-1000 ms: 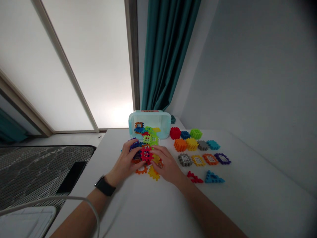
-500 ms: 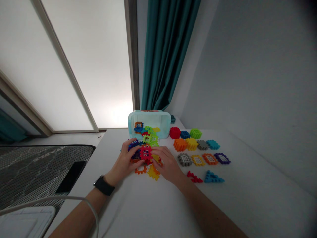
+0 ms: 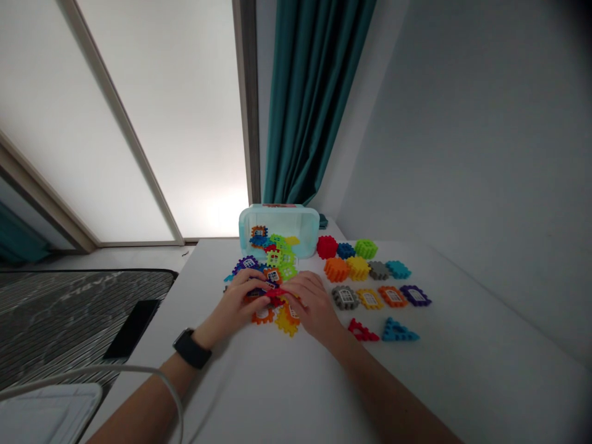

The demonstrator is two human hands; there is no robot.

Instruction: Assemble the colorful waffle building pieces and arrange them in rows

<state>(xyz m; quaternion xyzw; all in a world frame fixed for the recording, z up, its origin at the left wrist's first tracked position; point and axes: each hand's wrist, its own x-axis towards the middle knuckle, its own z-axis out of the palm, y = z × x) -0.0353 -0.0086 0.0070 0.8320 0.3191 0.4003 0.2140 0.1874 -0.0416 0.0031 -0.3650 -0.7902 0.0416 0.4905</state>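
Plastic (image 3: 275, 295), red and toothed, spans both grips (image 3: 238, 306) (image 3: 314, 304).

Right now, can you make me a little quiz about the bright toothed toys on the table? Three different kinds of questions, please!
1. True or false: the black watch is on the right wrist.
2. What colour is the piece that the left hand and right hand both hold? a) green b) red c) grey
3. Fill in the missing colour, left to right: the row of four window pieces goes grey piece, yellow piece, orange piece, ____.

Key: 1 false; 2 b, the red piece; 3 purple.
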